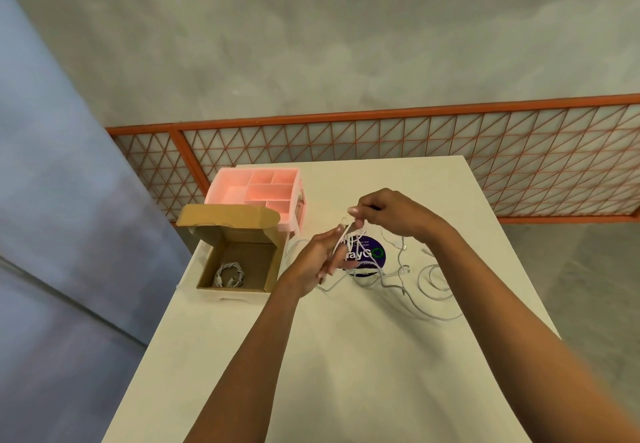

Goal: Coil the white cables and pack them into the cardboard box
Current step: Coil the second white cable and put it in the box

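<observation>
Table [311, 356]: white, long, running away from the viewer, carrying everything listed.

Box [272, 266]: brown cardboard, sitting at the table's left edge with its lid flap standing open at the far side.

Tray [235, 194]: pink, divided into compartments, standing just behind the box.

Cables [427, 286]: white, thin, lying loose on the table in slack loops and wavy runs right of centre, several small plugs showing; they are sprawling below and to the right of both hands, under the right wrist.

Sticker [370, 255]: dark round label, lying on the table beneath the hands, partly hidden.

Coil [228, 274]: one white cable, wound into a small bundle, lying on the box floor, well left of the left hand.

Left hand [318, 262]: hovering above the table centre, fingers mostly straight and spread, serving as a form.

Strand [341, 243]: white cable, looping over the left fingers and trailing down to the table.

Right hand [388, 214]: hovering just beyond the left fingertips, thumb and forefinger pinching the strand's upper end, other fingers curling in.
</observation>
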Demonstrator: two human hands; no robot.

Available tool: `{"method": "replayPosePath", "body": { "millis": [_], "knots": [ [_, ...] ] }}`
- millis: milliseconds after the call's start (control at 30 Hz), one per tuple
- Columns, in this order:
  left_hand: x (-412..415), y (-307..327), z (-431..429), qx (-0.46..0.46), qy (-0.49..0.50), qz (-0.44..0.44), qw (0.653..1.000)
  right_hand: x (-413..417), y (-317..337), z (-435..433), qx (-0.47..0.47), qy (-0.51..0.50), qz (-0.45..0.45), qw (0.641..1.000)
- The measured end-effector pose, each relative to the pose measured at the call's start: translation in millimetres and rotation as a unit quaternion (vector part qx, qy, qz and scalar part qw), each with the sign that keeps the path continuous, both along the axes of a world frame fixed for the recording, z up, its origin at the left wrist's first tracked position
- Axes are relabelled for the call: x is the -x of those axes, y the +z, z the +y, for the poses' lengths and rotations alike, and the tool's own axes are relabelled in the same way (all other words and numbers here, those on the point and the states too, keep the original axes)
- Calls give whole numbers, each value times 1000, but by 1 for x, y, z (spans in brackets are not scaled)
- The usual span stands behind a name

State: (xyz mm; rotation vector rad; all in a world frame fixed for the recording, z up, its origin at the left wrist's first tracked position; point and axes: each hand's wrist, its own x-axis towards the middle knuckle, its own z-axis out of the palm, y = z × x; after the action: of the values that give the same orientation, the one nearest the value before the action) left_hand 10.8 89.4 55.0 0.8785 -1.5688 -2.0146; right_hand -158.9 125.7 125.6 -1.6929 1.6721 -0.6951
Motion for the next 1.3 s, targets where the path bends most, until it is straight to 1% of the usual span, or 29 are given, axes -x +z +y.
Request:
{"method": "replayPosePath", "body": {
  "millis": [133, 267, 400, 500, 567, 633, 700, 800, 900, 1000, 1033, 1167, 1300],
  "knots": [
    [-9, 2, 0, -86, -59, 85, 991, 6, -5, 0, 27, -22, -38, 999],
    [-13, 1, 1, -159, -56, 178, 970, 2, -14, -1, 21, -42, -104, 993],
    [-15, -1, -2, -198, -93, 227, 949, -2, -21, 4, -11, -35, -165, 986],
    [-17, -3, -4, -212, -117, 256, 936, -7, -25, 5, -68, -28, -211, 975],
    [-18, -3, -6, -219, -126, 265, 931, -8, -28, 7, -114, -20, -245, 963],
    [-19, -2, -7, -220, -132, 269, 928, -7, -30, 10, -139, 8, -271, 952],
    [-21, -1, -10, -228, -132, 273, 925, -8, -33, 11, -147, 32, -291, 945],
    [-23, -1, -14, -228, -143, 275, 923, -11, -40, 7, -155, 38, -315, 936],
    [-22, -1, -14, -218, -118, 254, 935, -12, -40, 5, -158, 37, -334, 928],
    [-19, -3, -13, -208, -76, 243, 945, -12, -40, 1, -165, 9, -404, 900],
    [-18, -3, -13, -207, -61, 244, 946, -12, -39, 1, -168, 1, -414, 895],
    [-13, -4, -6, -201, -12, 248, 948, -13, -39, -5, -182, -57, -403, 895],
    [-5, -1, 0, -198, 12, 256, 946, -14, -40, -5, -177, -104, -408, 890]
  ]
}}
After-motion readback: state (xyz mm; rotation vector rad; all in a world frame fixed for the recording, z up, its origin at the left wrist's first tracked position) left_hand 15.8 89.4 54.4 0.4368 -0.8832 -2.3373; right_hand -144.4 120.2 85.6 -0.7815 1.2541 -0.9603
